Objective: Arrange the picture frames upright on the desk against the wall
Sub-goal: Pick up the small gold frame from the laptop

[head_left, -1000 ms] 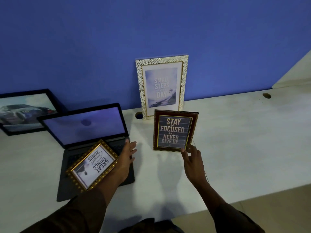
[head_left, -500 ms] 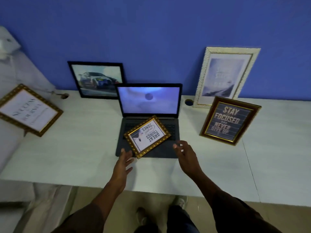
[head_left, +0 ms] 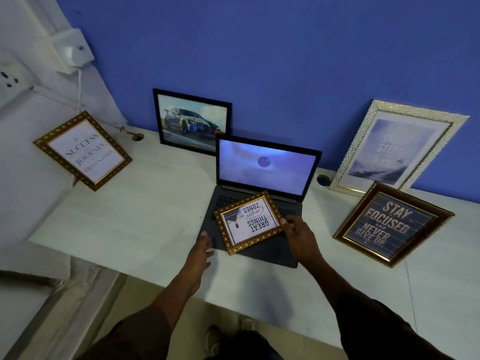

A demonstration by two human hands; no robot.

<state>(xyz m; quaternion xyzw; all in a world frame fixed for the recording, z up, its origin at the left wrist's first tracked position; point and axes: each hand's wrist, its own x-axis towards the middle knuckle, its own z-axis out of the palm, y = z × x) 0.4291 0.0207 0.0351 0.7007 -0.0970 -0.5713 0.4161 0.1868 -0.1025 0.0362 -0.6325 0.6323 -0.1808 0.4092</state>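
Note:
A small gold-framed "Great Things" picture [head_left: 248, 222] lies flat and upside-down on the keyboard of an open laptop [head_left: 262, 178]. My right hand [head_left: 298, 232] touches its right edge with the fingertips. My left hand [head_left: 201, 249] hovers open just left of its lower corner, apart from it. A brown "Stay Focused" frame [head_left: 393, 224] stands at the right. Behind it a white-and-gold frame [head_left: 397, 149] leans on the blue wall. A black car picture [head_left: 192, 122] leans on the wall behind the laptop. A gold "Success" frame [head_left: 82, 150] stands at the far left.
The white desk [head_left: 145, 216] runs along the blue wall, with cable holes [head_left: 322, 180] near the back. A white side wall with a socket and a cable [head_left: 78, 81] closes off the left end. The desk's front edge and the floor lie below my arms.
My view swung left and pulled back. My right hand left the "Stay Focused" frame and moved to the small gold frame's right edge. My left hand shifted to that frame's lower left.

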